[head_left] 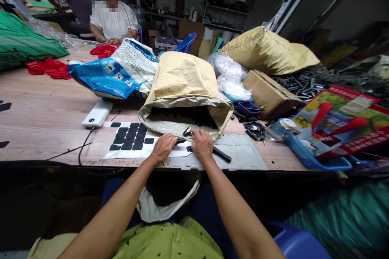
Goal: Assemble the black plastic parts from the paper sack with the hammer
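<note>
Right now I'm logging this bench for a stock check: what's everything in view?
Open sack: 1, tan, centre
Stuffed sack: 1, tan, back right
Printed sack: 1, blue-white, left of centre
Large bag: 1, green, far left
Ribbon bundles: 2, red, left
Power bank: 1, white, left
Pads: many, black, on sheet
Box: 1, brown, right
Lidded jar: 1, clear, right
Shopping bag: 1, multicoloured, far right
Tray: 1, blue, front right
Loose parts: many, black, back right
Co-workers: 2, dressed purple and white, behind
Rod: 1, black, front centre
Shirt: 1, green, bottom
Left grip: 1, bare, on black piece
Right grip: 1, bare, around rod
</note>
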Action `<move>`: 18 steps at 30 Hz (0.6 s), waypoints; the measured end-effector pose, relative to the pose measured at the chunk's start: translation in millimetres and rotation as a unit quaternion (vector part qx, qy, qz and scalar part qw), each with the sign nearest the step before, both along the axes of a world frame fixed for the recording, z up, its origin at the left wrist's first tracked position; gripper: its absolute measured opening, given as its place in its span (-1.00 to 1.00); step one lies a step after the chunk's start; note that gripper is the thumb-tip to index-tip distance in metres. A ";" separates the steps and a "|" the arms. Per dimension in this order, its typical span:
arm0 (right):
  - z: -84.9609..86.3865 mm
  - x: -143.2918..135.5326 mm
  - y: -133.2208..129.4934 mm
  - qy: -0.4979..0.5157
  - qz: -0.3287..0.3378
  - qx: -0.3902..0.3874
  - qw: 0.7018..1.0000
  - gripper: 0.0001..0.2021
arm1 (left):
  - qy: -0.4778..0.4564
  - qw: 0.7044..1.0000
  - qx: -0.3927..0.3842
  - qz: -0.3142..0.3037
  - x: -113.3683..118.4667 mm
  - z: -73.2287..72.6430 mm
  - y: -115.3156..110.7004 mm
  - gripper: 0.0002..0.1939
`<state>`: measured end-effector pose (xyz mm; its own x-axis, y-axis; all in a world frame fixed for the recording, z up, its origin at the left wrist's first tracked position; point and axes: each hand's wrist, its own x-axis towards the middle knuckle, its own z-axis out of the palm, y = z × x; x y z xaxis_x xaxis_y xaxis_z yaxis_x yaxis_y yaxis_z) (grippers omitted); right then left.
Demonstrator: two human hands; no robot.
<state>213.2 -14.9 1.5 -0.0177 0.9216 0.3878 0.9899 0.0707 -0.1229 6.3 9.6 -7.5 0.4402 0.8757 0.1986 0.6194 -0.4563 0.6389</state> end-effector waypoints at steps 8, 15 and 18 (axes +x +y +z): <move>1.8 0.3 -0.1 0.001 0.002 -0.002 1.000 -0.81 | -0.105 0.990 -0.085 -0.036 -7.4 51.9 -57.0 -0.59; -1.9 0.4 1.1 0.007 0.002 0.002 1.000 -0.79 | 0.096 0.959 -0.262 -0.052 -28.0 -9.2 -119.4 -0.75; -2.3 0.5 1.4 0.007 0.002 0.002 1.000 -0.79 | 0.198 0.934 -0.296 0.043 -28.1 -51.3 -115.9 -0.77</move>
<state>213.7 -13.5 -0.7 -0.0156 0.9196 0.3924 0.9878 0.0751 -0.1367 -21.8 -106.2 -58.8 0.2993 0.8163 -0.4940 0.8783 -0.0333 0.4770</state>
